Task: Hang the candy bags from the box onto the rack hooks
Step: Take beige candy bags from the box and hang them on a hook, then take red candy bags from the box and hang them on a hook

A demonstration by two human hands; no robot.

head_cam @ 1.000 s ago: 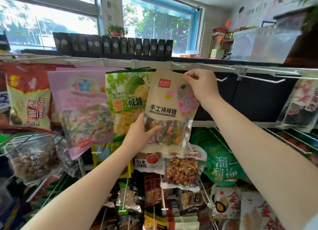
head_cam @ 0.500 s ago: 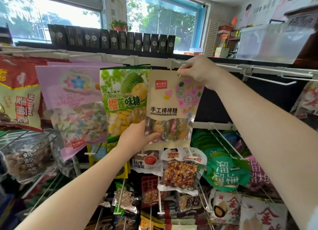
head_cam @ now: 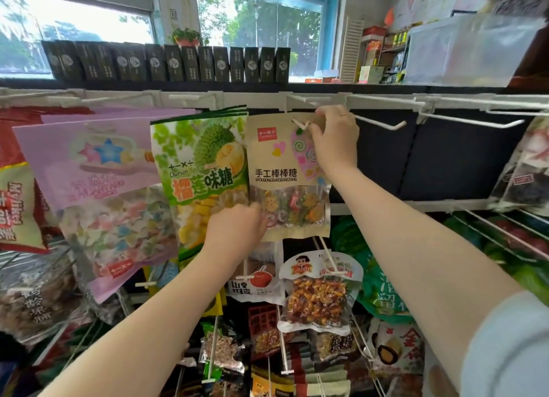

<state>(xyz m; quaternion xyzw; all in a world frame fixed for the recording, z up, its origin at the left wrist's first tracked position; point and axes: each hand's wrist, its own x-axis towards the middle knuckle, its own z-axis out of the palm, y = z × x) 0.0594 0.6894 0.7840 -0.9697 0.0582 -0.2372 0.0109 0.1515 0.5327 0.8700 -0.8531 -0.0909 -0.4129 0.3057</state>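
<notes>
While the white rack point(head_cam: 386, 99) spans the whole width in front of me, its top rail carries a row of hooks, and two bare hooks point(head_cam: 377, 122) stick out to the right of where I am working. Along the shelf above the rail stands a line of dark boxes point(head_cam: 166, 62) in front of the window. Next in size is the pink star candy bag point(head_cam: 98, 171) hanging at the left, tilted, with the green durian candy bag point(head_cam: 205, 171) just beside it on its right. Touching the durian bag's right edge is the tan lollipop bag point(head_cam: 279, 171), the one I am hanging: it hangs upright near the middle of the rail, and the white tip of its hook point(head_cam: 300, 125) pokes out through the top of the bag. My right hand point(head_cam: 334, 138) grasps the bag's upper right corner, fingers curled over the top edge just beside that hook tip. My left hand point(head_cam: 237, 227) is clenched on the bag's lower left corner, pinching it by the clear window where the sweets show. Below the lollipop bag hangs a smaller packet of brown nuts point(head_cam: 318, 298) on a lower hook, well under my hands. Whether the bag's weight already rests on the hook I cannot tell.
</notes>
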